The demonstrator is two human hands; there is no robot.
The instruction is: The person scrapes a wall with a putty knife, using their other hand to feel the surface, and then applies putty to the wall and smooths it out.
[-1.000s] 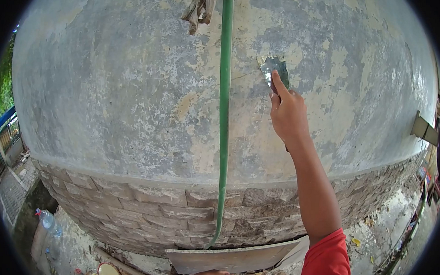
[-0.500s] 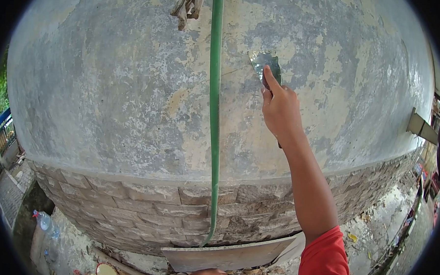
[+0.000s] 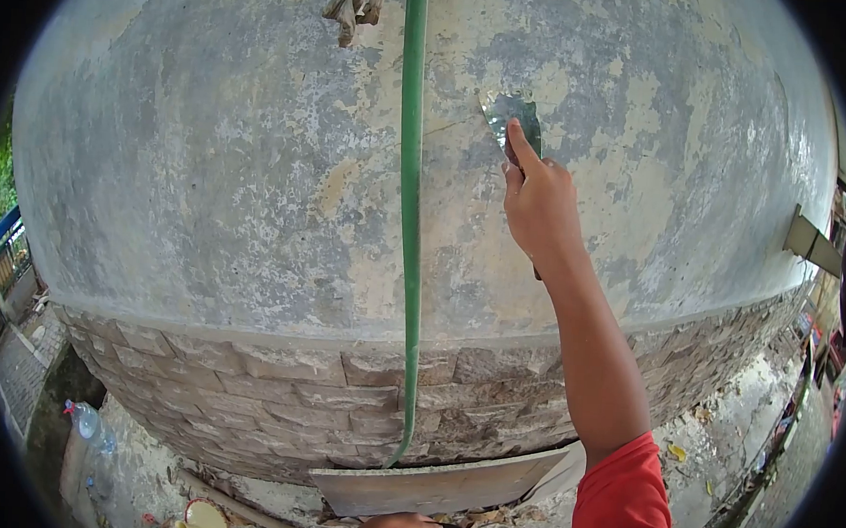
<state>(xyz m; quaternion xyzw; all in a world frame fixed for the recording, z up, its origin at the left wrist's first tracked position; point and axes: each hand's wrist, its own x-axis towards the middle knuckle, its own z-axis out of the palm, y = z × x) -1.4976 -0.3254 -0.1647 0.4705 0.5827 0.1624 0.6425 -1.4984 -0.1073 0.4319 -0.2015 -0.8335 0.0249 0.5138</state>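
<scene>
My right hand (image 3: 542, 198) is closed round the handle of a putty knife, its index finger stretched along the metal blade (image 3: 524, 111). The wide blade lies against the grey-and-cream wall (image 3: 285, 182), where the coating is patchy and flaked. Below the wrist the dark end of the handle shows. At the bottom edge, my left hand (image 3: 395, 526) rests low against my body and is only partly in view; its visible fingers lie flat, with nothing seen in them.
A green hose (image 3: 410, 169) runs down the wall left of my right hand. A dried, crumpled scrap (image 3: 357, 11) hangs above. Stone cladding (image 3: 286, 367) lines the base, with a leaning board (image 3: 432, 489) below. A plastic bottle (image 3: 90, 426) and a round yellow-rimmed container (image 3: 206, 519) lie lower left.
The view has shifted very slightly, so the hose and scrap sit a little further left and higher. The blade stays at nearly the same spot on the wall.
</scene>
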